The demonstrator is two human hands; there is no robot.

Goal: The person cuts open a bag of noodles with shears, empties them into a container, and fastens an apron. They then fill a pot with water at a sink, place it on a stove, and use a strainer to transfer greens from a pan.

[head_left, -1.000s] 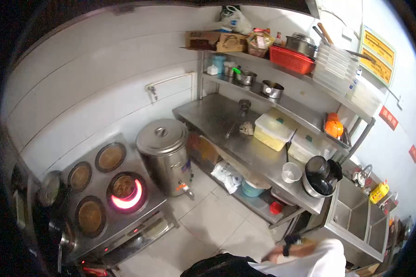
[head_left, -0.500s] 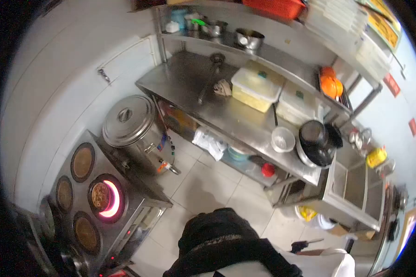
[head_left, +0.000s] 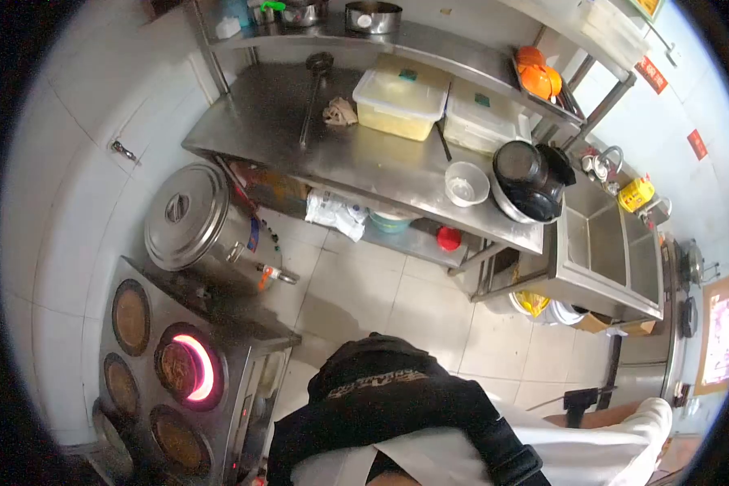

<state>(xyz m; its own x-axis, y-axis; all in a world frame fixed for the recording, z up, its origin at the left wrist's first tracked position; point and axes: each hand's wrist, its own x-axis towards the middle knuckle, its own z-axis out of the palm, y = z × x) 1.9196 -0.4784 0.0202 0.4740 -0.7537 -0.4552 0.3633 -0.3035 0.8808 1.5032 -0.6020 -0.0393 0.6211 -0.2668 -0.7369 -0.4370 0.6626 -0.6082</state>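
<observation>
At the lower right, a bent arm in a white sleeve [head_left: 543, 441] belongs to me. Its bare forearm [head_left: 611, 417] points back toward my body, and a black band-like object [head_left: 580, 405] with a thin rod sits near the wrist. My right hand is mostly hidden behind the sleeve, so its fingers and anything in them cannot be made out. My left hand is outside the picture. A black strapped bag or garment [head_left: 389, 364] covers my front. To the left is a stove top [head_left: 239, 356] with round burners, one of them [head_left: 194, 368] glowing pink.
A large lidded steel pot [head_left: 186, 211] with a tap stands behind the stove. Along the steel table [head_left: 251, 113] are a ladle [head_left: 312, 93], a cloth [head_left: 340, 112], lidded plastic tubs [head_left: 397, 121], a clear bowl [head_left: 466, 185] and black pans [head_left: 520, 166]. A sink [head_left: 595, 243] adjoins it.
My view has shifted, so the table, pot and sink appear farther left and higher. More of my right sleeve and forearm shows at the lower right. The burner still glows.
</observation>
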